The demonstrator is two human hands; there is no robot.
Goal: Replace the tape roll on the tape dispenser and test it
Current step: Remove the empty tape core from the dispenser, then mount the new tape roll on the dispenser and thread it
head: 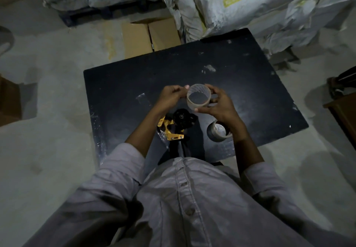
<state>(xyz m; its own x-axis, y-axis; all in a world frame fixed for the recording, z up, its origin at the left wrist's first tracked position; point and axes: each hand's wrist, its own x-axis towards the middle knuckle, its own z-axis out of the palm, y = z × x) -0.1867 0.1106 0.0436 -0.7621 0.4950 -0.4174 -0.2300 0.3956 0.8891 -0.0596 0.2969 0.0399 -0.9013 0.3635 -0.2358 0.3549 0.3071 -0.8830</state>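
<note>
Above the black table I hold a pale cardboard tape core or thin roll with both hands. My left hand pinches its left rim with thumb and fingers. My right hand curls round its right side, thumb on the near edge. The yellow and black tape dispenser lies on the table below my left wrist. A second tape roll lies flat on the table under my right wrist, partly hidden by it.
Scraps of clear tape stick to the table left of my hands. Cardboard boxes and large grey sacks crowd the floor behind the table. A wooden piece of furniture stands at the right edge.
</note>
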